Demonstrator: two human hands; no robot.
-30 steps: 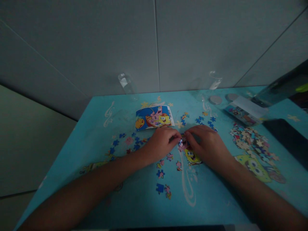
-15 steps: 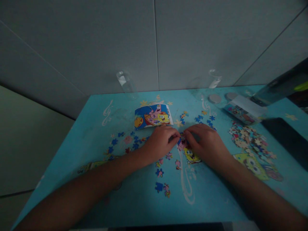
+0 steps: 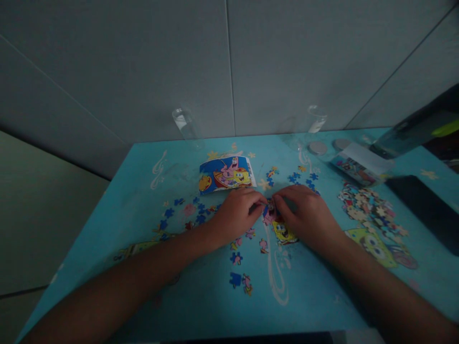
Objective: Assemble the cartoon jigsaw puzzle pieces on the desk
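At your far left, blue pieces (image 3: pixel 164 224) lie scattered beyond your left forearm. The card (image 3: pixel 225 176) lies just past your left hand (image 3: pixel 236 210), whose fingers are curled, thumb and forefinger drawn close at the puzzle's upper left edge; you can't tell whether a piece is pinched between them. The puzzle (image 3: pixel 283 232), partly joined, lies flat between your hands. Your right hand (image 3: pixel 306 208) is half curled, thumb and forefinger gripping the puzzle's upper part. Right of it sits the pile (image 3: pixel 375 209) of loose pieces.
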